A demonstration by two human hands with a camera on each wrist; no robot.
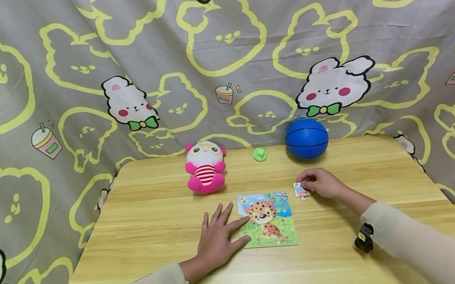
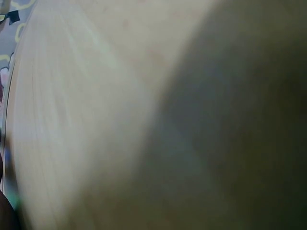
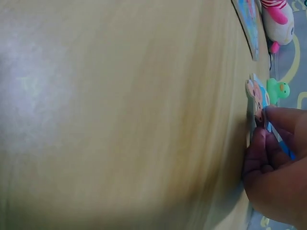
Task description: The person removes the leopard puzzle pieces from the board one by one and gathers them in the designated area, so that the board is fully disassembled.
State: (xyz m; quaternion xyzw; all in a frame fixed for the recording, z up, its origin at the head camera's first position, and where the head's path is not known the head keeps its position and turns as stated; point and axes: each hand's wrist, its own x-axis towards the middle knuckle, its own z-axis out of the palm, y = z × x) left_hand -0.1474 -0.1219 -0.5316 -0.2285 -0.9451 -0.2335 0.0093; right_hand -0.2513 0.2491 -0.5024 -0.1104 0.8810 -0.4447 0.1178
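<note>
A square jigsaw puzzle (image 1: 287, 236) with a spotted leopard cub on grass lies flat on the table. My left hand (image 1: 218, 241) rests at its left side, fingers spread, with index finger and thumb reaching over the puzzle's left edge. To the right of the puzzle, my right hand (image 1: 324, 184) pinches a small puzzle piece (image 1: 298, 190) with blue and pink print. The right wrist view shows that piece (image 3: 259, 98) between thumb and fingers, partly covered by them. Blur fills most of the left wrist view, so the left fingers cannot be made out there.
Behind the puzzle sit a pink-and-white plush panda (image 1: 205, 170), a green rubber duck (image 1: 260, 155) and a blue ball (image 1: 306, 140) near the back edge of the wooden table (image 1: 154, 212). A patterned curtain (image 1: 240, 81) hangs around the table.
</note>
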